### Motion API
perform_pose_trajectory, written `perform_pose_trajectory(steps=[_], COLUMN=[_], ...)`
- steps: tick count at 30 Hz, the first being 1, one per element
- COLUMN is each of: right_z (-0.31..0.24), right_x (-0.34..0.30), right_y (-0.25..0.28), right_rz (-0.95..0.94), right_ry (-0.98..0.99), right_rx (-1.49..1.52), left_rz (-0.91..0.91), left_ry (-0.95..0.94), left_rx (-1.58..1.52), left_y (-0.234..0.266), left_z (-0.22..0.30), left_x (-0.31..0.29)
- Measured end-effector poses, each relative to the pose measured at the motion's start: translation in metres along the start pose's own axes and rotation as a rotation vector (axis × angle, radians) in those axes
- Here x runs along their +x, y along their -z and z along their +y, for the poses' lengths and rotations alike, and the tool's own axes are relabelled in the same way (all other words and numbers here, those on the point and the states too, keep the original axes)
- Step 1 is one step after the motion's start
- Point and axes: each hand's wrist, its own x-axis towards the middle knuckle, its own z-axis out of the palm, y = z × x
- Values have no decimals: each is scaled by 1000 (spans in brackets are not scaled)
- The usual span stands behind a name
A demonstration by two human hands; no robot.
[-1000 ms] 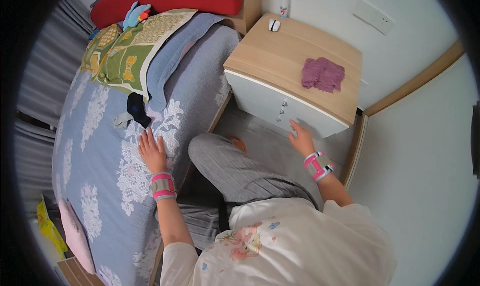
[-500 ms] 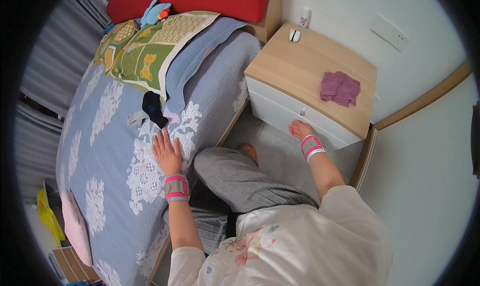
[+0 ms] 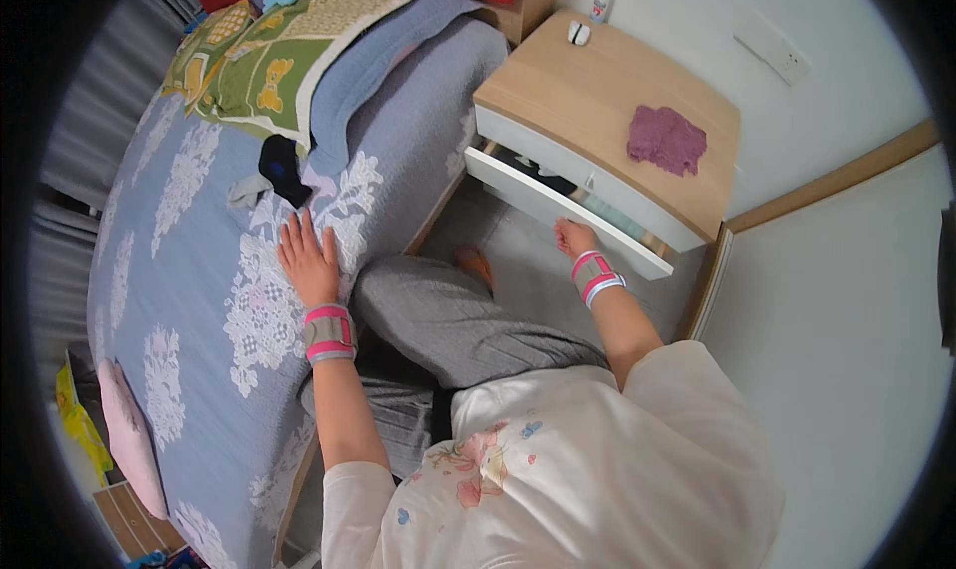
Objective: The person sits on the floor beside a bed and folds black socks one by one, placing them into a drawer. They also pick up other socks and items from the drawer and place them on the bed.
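My left hand (image 3: 310,262) lies flat on the blue bedspread (image 3: 224,235) with its fingers spread, just short of a black sock (image 3: 286,174) and a grey sock (image 3: 249,192). My right hand (image 3: 575,237) is closed at the middle of the lower drawer's white front (image 3: 629,250); the handle there is hidden behind the fingers. That drawer stands partly pulled out of the nightstand (image 3: 597,71). Inside it, dark and white items and a pale green item (image 3: 610,216) show. On the upper drawer, still closed, sits a small handle (image 3: 589,182).
On the nightstand top are a crumpled purple cloth (image 3: 667,141), a small white object with a dark band (image 3: 579,33) and a white bottle (image 3: 601,3). A green patterned pillow (image 3: 264,81) lies on the bed. A white panel (image 3: 827,300) stands at the right.
The lower drawer has come out toward me, with my right hand moving back along with it. My left hand stays flat on the bed. The whole view has shifted slightly.
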Motion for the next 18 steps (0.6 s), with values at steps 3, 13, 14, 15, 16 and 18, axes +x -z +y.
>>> perform_pose_trajectory(steps=[3, 13, 14, 15, 16, 18], right_z=[19, -13, -15, -16, -13, -3], right_x=[-15, -177, -180, -183, -182, -178], right_y=[-6, -31, -20, -9, 5, 33], right_rz=[-5, -628, -522, -414, -309, -94], right_ry=[-66, 519, 675, 829, 875, 963], right_rx=[-68, -735, -744, -754, -818, -941], left_rz=[12, 37, 35, 34, 37, 25], left_ry=[-8, -31, -34, -32, -35, -37], left_rx=[-7, -49, -56, -63, -59, -53], left_y=[-3, -10, -9, -9, -11, -13], left_z=[-2, -9, -8, -9, -9, -11], left_x=[-1, -3, -3, -4, -3, -4])
